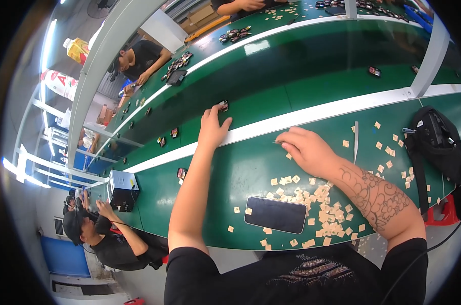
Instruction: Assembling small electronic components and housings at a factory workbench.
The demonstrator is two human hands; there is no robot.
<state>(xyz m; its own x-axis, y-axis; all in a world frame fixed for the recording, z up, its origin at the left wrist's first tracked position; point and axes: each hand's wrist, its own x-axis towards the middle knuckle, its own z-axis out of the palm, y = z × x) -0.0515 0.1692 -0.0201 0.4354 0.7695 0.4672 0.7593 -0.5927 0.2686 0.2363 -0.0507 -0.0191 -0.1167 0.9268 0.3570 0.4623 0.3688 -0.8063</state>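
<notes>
My left hand point(213, 127) reaches over the white rail point(271, 124) onto the green belt. Its fingertips touch a small dark electronic part point(224, 105), while the thumb stands apart from it. Above the near table, my right hand point(306, 151) is closed in a pinch. A thin, metal-looking tip point(277, 142) pokes out from its fingers; the rest is covered by the hand. Below that hand many small cream-coloured square pieces point(329, 216) lie scattered on the green table. A dark-screened phone point(275, 214) lies flat among them, with one square on its edge.
More small dark parts point(175, 132) sit along the belt. Another part point(182, 173) lies beside my left forearm. A boxy device point(123, 190) stands at left, a black bag point(436, 142) at right. White posts point(431, 58) rise from the rail. Other people point(111, 234) work nearby.
</notes>
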